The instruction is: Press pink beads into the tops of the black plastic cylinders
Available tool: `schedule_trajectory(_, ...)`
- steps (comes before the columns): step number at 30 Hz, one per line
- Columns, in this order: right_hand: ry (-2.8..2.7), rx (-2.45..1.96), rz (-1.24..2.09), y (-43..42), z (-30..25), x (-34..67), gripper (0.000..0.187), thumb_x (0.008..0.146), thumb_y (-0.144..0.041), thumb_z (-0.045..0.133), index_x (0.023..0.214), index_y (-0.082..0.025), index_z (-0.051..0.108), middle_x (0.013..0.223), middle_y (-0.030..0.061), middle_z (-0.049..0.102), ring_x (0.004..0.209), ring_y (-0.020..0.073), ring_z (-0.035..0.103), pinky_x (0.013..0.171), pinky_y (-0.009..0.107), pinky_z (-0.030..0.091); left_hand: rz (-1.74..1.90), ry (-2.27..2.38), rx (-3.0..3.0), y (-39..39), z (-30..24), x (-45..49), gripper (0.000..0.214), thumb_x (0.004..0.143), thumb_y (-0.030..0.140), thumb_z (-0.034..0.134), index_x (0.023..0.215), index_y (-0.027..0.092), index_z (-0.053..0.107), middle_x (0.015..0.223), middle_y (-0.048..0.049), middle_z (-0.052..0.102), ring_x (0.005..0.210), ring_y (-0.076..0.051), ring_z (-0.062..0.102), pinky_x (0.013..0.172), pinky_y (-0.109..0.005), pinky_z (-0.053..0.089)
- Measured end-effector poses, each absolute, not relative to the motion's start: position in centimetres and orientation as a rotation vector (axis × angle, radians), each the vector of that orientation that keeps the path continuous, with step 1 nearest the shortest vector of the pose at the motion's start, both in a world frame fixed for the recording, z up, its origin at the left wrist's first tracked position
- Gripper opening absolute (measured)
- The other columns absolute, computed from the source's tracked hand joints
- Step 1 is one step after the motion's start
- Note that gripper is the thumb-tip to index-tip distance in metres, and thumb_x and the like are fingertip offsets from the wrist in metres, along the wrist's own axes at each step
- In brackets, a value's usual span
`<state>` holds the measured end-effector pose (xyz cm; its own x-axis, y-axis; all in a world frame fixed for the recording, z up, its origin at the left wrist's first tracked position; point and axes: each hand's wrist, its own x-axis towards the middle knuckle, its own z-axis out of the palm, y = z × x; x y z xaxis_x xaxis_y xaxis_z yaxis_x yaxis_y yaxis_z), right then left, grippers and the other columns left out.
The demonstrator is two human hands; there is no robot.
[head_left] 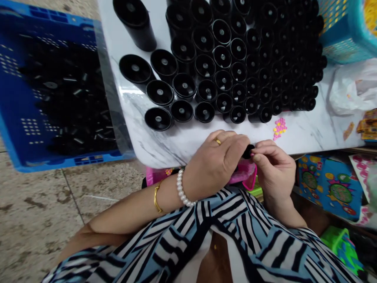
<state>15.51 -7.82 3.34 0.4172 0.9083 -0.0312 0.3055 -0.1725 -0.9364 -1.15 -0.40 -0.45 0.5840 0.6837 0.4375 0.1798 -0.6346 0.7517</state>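
Observation:
My left hand (216, 163) is closed around a small black part (248, 151), most of it hidden by the fingers. Thumb and fingers of my right hand (275, 169) pinch a tiny pink piece (252, 154) against the black part's end. Both hands are over the table's near edge, above a pink tray (250, 179) in my lap that is mostly hidden. On the white marbled table (165, 147) beyond them stand rows of black cylindrical cups (205, 112), open ends up. A little heap of pink and yellow pieces (279, 127) lies near the right hand.
At left is a blue crate (11, 118) full of loose black parts (73, 94). A teal basket (341, 43) holding yellow items and a white plastic bag (350, 88) occupy the table's right side. Below are a blue printed box (326, 184) and a green container (335, 237).

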Motion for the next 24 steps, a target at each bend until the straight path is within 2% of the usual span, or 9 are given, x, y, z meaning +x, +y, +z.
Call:
schedule_trajectory(5, -1.102, -1.755, 0.737, -7.7, 3.4, 15.3, 0.008, 0.083, -0.022, 0.079, 0.089, -0.026, 0.078, 0.09, 0.0024, 0.064, 0.083, 0.0158, 0.063, 0.073, 0.03, 0.056, 0.947, 0.734, 2.238, 0.0, -0.2, -1.1, 0.029, 0.102, 0.012, 0.048, 0.129, 0.008, 0.058, 0.117, -0.0127, 0.073, 0.112, -0.023, 0.066, 0.099, -0.042, 0.047)
schedule_trajectory(10, -1.092, -1.81, 0.748, -7.8, 3.7, 15.1, 0.006, 0.084, -0.022, 0.079, 0.089, -0.025, 0.078, 0.09, 0.0027, 0.064, 0.082, 0.0156, 0.063, 0.072, 0.03, 0.056, 0.952, 0.769, 2.242, 0.0, 0.0, -1.1, 0.023, 0.103, 0.015, 0.047, 0.118, 0.011, 0.064, 0.11, -0.0083, 0.074, 0.106, -0.022, 0.064, 0.096, -0.042, 0.045)
schedule_trajectory(17, -0.989, -1.771, 0.775, -7.6, 3.6, 14.6, 0.005, 0.083, -0.024, 0.081, 0.088, -0.025, 0.078, 0.088, 0.0014, 0.065, 0.079, 0.0137, 0.062, 0.068, 0.027, 0.054, 0.962, 0.798, 2.251, -0.2, 0.0, -1.1, 0.021, 0.104, 0.019, 0.048, 0.115, 0.014, 0.065, 0.103, -0.0056, 0.074, 0.097, -0.02, 0.061, 0.094, -0.04, 0.044)
schedule_trajectory(24, -0.862, -1.855, 0.804, -7.4, 3.9, 13.6, 0.013, 0.085, -0.031, 0.08, 0.087, -0.023, 0.07, 0.075, -0.0022, 0.065, 0.063, 0.0102, 0.059, 0.059, 0.022, 0.053, 0.997, 0.792, 2.281, -0.2, 0.0, -1.2, 0.02, 0.105, 0.022, 0.05, 0.109, 0.011, 0.066, 0.099, -0.0054, 0.074, 0.095, -0.022, 0.062, 0.092, -0.042, 0.045)
